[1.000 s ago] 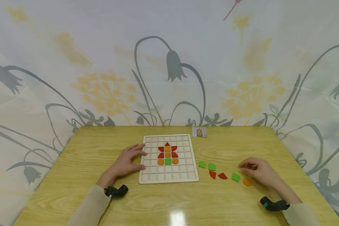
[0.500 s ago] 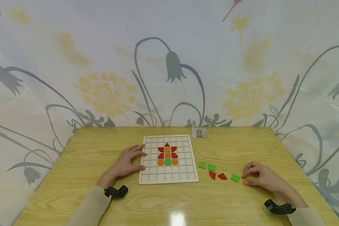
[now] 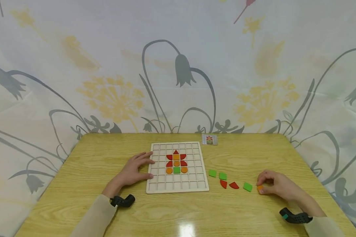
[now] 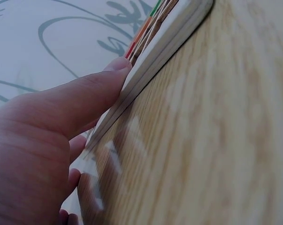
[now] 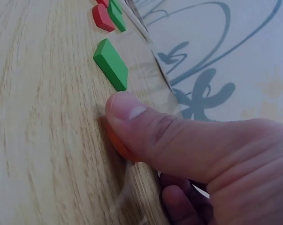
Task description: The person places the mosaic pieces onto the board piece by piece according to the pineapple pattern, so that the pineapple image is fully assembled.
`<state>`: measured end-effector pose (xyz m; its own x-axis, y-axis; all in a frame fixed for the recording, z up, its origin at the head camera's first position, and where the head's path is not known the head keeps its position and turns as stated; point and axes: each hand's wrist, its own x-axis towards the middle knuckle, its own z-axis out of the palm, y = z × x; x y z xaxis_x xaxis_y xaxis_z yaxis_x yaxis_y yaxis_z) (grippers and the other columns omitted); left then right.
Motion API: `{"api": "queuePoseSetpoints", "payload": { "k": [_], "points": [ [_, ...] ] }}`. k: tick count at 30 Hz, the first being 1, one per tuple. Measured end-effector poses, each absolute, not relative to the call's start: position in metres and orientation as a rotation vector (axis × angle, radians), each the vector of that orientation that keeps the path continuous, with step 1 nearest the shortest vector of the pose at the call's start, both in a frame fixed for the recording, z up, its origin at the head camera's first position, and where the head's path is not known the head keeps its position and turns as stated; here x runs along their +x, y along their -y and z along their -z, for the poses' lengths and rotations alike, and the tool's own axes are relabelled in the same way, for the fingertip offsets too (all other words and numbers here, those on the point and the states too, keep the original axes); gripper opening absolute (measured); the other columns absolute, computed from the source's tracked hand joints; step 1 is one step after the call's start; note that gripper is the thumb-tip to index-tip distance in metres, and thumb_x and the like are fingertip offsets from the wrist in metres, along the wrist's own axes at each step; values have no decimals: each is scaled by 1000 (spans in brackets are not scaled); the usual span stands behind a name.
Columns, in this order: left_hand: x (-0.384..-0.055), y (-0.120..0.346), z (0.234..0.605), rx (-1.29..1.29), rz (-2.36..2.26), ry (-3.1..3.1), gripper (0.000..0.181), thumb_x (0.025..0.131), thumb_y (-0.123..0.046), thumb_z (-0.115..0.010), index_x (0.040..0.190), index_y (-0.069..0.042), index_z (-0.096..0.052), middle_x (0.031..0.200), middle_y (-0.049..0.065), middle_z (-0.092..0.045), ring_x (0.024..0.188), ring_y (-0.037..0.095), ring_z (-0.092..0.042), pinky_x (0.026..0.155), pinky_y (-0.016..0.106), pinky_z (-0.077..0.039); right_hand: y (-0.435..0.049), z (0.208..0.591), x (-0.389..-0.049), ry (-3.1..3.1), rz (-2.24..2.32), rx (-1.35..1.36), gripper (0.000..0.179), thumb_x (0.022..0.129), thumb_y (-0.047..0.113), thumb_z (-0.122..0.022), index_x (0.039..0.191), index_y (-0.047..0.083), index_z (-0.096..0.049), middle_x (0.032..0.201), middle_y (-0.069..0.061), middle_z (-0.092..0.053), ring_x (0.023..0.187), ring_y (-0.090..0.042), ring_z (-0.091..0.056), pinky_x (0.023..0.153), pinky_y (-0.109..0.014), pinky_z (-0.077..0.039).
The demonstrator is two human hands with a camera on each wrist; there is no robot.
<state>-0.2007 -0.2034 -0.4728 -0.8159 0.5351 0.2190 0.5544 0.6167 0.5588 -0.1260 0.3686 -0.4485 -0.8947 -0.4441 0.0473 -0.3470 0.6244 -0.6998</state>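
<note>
My left hand (image 3: 132, 170) rests at the left edge of a white grid board (image 3: 162, 186), fingers spread and fingertips over its rim. In the left wrist view the thumb (image 4: 94, 96) lies along the board's side (image 4: 155, 61). On the board's middle squares sit red, orange and green tiles, with a green square tile (image 3: 176, 170) at the bottom centre. At the right of the table my right hand (image 3: 280, 186) pinches an orange round tile (image 3: 260, 188) between thumb and fingers. The right wrist view shows this tile (image 5: 118, 143) partly hidden by the thumb.
A green square tile (image 3: 247, 187) lies just left of the right hand. Further left are two red quarter-circle tiles (image 3: 233, 185) and two more green squares (image 3: 212, 173). A small pattern card (image 3: 209, 139) lies behind the board, near the patterned backdrop (image 3: 178, 98).
My right hand has moved slightly down and right onto the orange round tile, and its fingers have closed on it. The left hand has stayed in place.
</note>
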Motion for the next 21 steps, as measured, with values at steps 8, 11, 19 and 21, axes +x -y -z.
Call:
{"api": "queuePoseSetpoints", "payload": {
  "k": [8, 11, 19, 21],
  "points": [
    [-202, 201, 471, -928, 976, 2818, 49, 84, -39, -79, 126, -15, -68, 156, 8, -40, 145, 38, -27, 112, 64, -20, -356, 443, -131, -2891, 1089, -404, 13, 90, 16, -75, 95, 10, -65, 89, 3, -65, 76, -5, -59, 65, -25, -50],
    [-203, 201, 472, -921, 976, 2825, 49, 84, -39, -79, 125, -16, -68, 156, 7, -40, 146, 37, -26, 113, 64, -19, -345, 443, -134, -3013, 1088, -409, 10, 88, 14, -77, 93, 14, -68, 89, 5, -66, 77, -4, -62, 66, -25, -52],
    [-202, 201, 472, -924, 997, 2825, 48, 84, -40, -79, 125, -16, -68, 156, 8, -40, 146, 37, -26, 113, 64, -19, -298, 446, -148, -3001, 1279, -589, 10, 88, 6, -76, 96, 11, -75, 101, -1, -67, 84, -6, -65, 71, -23, -56],
    [-202, 200, 472, -923, 1001, 2826, 49, 85, -39, -79, 125, -16, -68, 156, 8, -40, 146, 37, -26, 113, 64, -19, -285, 446, -151, -2929, 1340, -605, 12, 88, 6, -76, 100, 9, -76, 105, -4, -66, 88, -10, -66, 73, -24, -57]
  ]
}}
